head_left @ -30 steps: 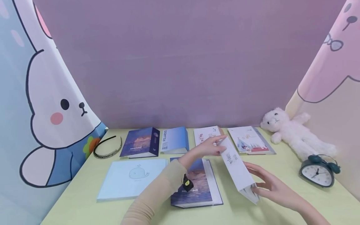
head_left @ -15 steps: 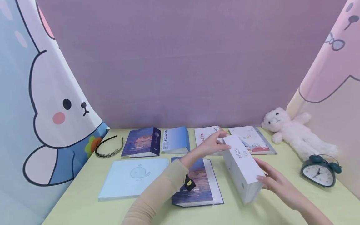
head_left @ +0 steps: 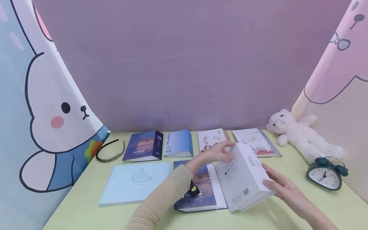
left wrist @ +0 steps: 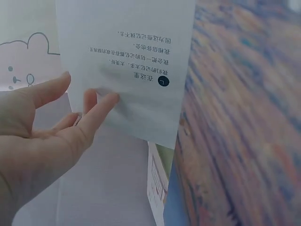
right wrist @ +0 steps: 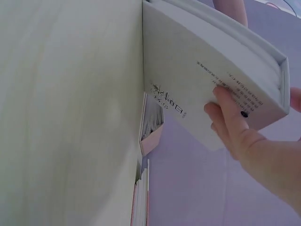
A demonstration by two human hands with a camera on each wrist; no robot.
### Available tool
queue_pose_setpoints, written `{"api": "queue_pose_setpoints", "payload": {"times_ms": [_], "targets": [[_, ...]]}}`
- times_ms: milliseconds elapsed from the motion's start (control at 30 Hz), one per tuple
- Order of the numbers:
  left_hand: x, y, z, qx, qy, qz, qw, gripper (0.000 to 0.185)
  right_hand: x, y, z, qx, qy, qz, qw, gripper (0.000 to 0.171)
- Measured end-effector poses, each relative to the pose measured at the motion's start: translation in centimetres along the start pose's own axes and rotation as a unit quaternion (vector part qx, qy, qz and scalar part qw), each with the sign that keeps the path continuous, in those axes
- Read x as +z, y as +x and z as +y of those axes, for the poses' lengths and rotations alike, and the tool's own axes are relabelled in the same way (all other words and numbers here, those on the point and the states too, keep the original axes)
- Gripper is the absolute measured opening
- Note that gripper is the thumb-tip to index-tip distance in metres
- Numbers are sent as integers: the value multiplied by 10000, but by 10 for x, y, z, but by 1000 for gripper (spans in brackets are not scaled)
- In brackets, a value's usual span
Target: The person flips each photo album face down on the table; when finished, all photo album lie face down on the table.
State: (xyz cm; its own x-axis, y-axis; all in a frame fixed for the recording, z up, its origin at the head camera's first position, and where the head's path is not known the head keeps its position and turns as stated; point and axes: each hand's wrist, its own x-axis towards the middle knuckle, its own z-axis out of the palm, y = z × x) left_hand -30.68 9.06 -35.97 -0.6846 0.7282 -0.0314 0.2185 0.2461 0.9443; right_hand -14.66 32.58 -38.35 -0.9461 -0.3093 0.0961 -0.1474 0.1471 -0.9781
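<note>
A thick white photo album (head_left: 233, 183) stands tilted over the table, spine upward, its printed cover with a barcode facing left. My left hand (head_left: 213, 154) holds the far end, with fingertips against the cover. Printed text on that white cover shows in the left wrist view. At the near end my right hand (head_left: 288, 193) grips the album, thumb on the spine side. In the right wrist view its fingers press the opposite printed cover. Just left of the white album lies a purple sunset photo album (head_left: 201, 198), partly covered by my left sleeve and wrist.
A light-blue whale album (head_left: 135, 182) lies at left. Along the back are another sunset album (head_left: 141, 145), a blue Polaroid album (head_left: 178, 143) and two white illustrated albums. A headband (head_left: 110, 156) sits far left; a plush bear (head_left: 302, 137) and alarm clock (head_left: 325, 175) are at right.
The white album has turned between my hands, so its left cover now faces me more fully. My right thumb has moved onto the spine; the left hand stays at the far end.
</note>
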Motion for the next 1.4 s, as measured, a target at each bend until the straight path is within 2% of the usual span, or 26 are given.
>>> {"api": "queue_pose_setpoints", "payload": {"times_ms": [100,200,300,567,767,833,967,1033,1133,1233,1400], "targets": [[0,1,-3,-92,27,-214,9997,60,5,2,-4,688,-627,502,9944,66],[1,1,-5,-128,257,-401,9988,58,6,5,-7,1032,-821,584,9895,71],[1,0,-8,-104,455,-542,9974,56,5,6,-7,1100,-978,491,9879,74],[-1,-1,-15,-107,1178,-629,9910,50,-1,7,-4,1312,-1500,551,9784,77],[-3,-1,-19,-249,1034,-1011,9892,46,-7,5,0,1469,-1962,614,9676,77],[-3,-2,-18,-221,1275,-1171,9847,45,-10,5,1,1574,-1971,605,9658,78],[-1,-3,-16,-123,2053,-1487,9672,45,-17,4,4,1731,-2053,510,9619,77],[0,-4,-15,-161,2259,-1593,9609,45,-21,4,7,1787,-2260,501,9563,76],[1,-5,-13,-275,2333,-1645,9580,46,-27,3,10,1761,-2518,494,9504,73],[2,-6,-11,-400,2534,-1535,9543,46,-32,2,13,1786,-2655,416,9465,72],[1,-6,-14,-674,2882,-1197,9477,45,-41,1,16,1835,-2444,-37,9521,68]]}}
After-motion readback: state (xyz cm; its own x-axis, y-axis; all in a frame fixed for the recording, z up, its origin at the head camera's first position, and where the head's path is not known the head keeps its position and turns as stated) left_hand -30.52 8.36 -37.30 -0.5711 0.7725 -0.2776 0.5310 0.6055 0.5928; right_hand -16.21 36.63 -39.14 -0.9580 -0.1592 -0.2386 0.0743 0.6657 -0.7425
